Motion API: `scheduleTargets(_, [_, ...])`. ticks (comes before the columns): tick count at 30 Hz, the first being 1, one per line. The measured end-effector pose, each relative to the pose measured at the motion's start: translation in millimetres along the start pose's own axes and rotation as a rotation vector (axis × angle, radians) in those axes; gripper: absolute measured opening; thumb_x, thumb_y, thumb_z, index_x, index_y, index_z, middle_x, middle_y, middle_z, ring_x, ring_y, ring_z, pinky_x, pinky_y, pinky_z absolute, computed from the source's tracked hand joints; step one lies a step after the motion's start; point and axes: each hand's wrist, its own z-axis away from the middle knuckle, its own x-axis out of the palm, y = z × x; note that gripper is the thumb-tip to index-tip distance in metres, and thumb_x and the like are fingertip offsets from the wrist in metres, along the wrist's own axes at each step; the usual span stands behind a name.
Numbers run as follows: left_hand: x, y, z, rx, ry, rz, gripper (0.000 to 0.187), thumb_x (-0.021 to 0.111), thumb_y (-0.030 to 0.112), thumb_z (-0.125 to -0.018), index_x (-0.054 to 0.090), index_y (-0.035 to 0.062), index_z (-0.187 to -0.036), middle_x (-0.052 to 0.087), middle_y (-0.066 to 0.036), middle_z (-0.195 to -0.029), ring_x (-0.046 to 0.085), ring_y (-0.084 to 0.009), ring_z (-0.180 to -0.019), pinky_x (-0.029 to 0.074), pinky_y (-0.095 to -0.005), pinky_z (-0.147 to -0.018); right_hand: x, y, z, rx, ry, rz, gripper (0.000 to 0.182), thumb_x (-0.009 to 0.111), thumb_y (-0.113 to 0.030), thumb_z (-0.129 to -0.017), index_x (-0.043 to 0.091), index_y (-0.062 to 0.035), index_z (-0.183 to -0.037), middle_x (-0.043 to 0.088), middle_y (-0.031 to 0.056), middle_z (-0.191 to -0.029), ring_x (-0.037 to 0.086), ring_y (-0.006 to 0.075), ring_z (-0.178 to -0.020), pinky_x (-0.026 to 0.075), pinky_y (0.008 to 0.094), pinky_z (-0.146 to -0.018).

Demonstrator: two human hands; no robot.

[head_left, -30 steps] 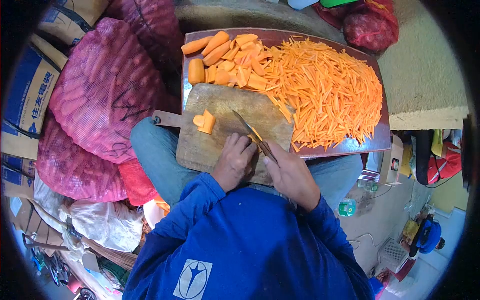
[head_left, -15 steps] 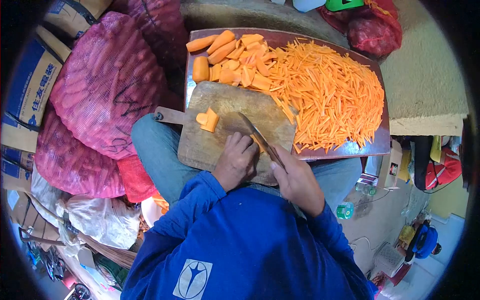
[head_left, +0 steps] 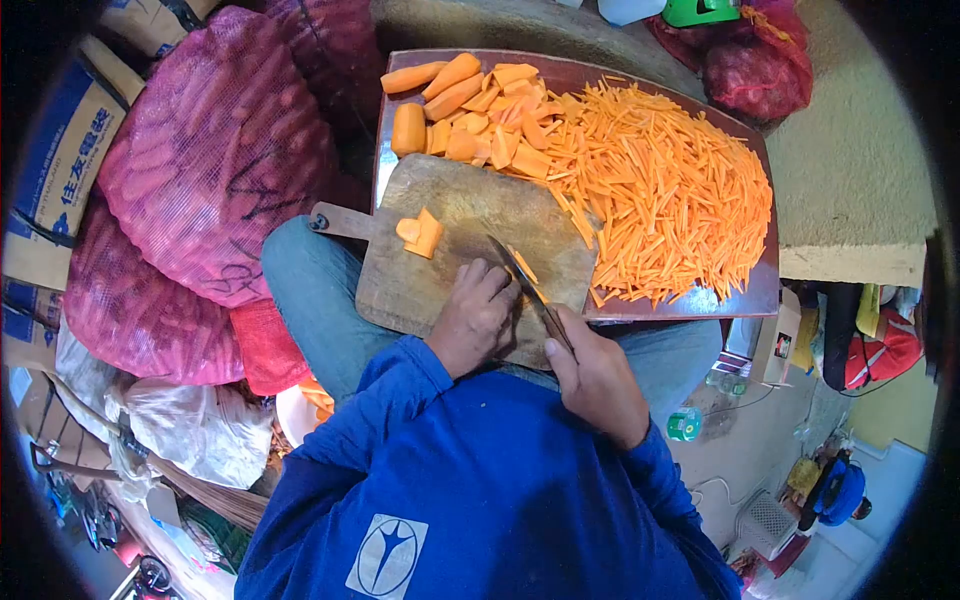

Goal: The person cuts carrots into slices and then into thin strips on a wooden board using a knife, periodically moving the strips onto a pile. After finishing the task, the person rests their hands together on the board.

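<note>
My right hand (head_left: 604, 385) is closed round the handle of a kitchen knife (head_left: 522, 277), whose dark blade slants across the wooden cutting board (head_left: 460, 200). Left of the blade, my left hand (head_left: 474, 318) has its fingers curled down on the board, over a piece of carrot that they almost wholly hide. Thin carrot strips (head_left: 524, 266) lie along the blade's right side. Toward the board's left, a few carrot chunks (head_left: 420, 234) rest together, touching neither hand. The board's handle (head_left: 340, 221) juts out to the left.
Behind the board, a reddish-brown table (head_left: 764, 290) bears peeled carrots and pieces (head_left: 490, 115) and a large heap of carrot sticks (head_left: 670, 190). Pink mesh sacks (head_left: 220, 160) are stacked at left. Another person (head_left: 838, 490) is far off at lower right.
The knife blade has shifted slightly, and cut carrot strips now show along its right side. My left hand stays in nearly the same place; the whole view has shifted a little.
</note>
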Motion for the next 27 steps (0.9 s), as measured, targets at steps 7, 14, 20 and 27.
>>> scheduleTargets(7, [-0.9, 1.6, -2.0, 0.007, 0.008, -0.018, 0.034, 0.077, 0.004, -0.075, 0.070, -0.0019, -0.108, 0.059, -0.015, -0.102, 0.055, -0.0363, -0.098, 0.048, -0.0479, -0.085, 3.8, 4.7, -20.8, -0.037, 0.010, -0.030, 0.038, 0.063, -0.015, -0.106, 0.056, -0.0013, -0.141, 0.072, 0.0321, -0.107, 0.071, 0.0525, -0.100, 0.057, 0.0581, -0.082])
scheduleTargets(14, [0.0, 1.2, -1.5, 0.022, 0.018, 0.016, 0.034, 0.077, 0.004, -0.075, 0.070, -0.0016, -0.108, 0.060, -0.015, -0.102, 0.056, -0.0366, -0.098, 0.048, -0.0479, -0.084, 9.9, 5.7, -9.4, 0.008, 0.017, 0.000, 0.040, 0.063, -0.015, -0.106, 0.056, -0.0004, -0.142, 0.072, 0.0319, -0.106, 0.071, 0.0530, -0.097, 0.057, 0.0573, -0.081])
scheduleTargets(20, [-3.9, -0.5, 1.9, -0.011, 0.059, 0.060, 0.025, 0.076, 0.000, -0.078, 0.071, -0.0021, -0.103, 0.062, -0.016, -0.102, 0.058, -0.0374, -0.096, 0.049, -0.0470, -0.085, 7.3, 4.8, -23.0, -0.129, 0.108, -0.028, 0.037, 0.063, -0.014, -0.106, 0.059, 0.0015, -0.139, 0.074, 0.0291, -0.105, 0.074, 0.0498, -0.099, 0.058, 0.0531, -0.081])
scheduleTargets(27, [-42.5, -17.9, 1.5, -0.132, 0.335, -0.082, 0.029, 0.078, -0.005, -0.082, 0.075, 0.0007, -0.110, 0.068, -0.016, -0.106, 0.065, -0.0381, -0.099, 0.052, -0.0461, -0.088, -21.6, 16.2, 6.7, 0.001, 0.030, -0.130, 0.040, 0.068, -0.016, -0.105, 0.063, 0.0001, -0.142, 0.075, 0.0280, -0.108, 0.076, 0.0456, -0.100, 0.059, 0.0455, -0.085])
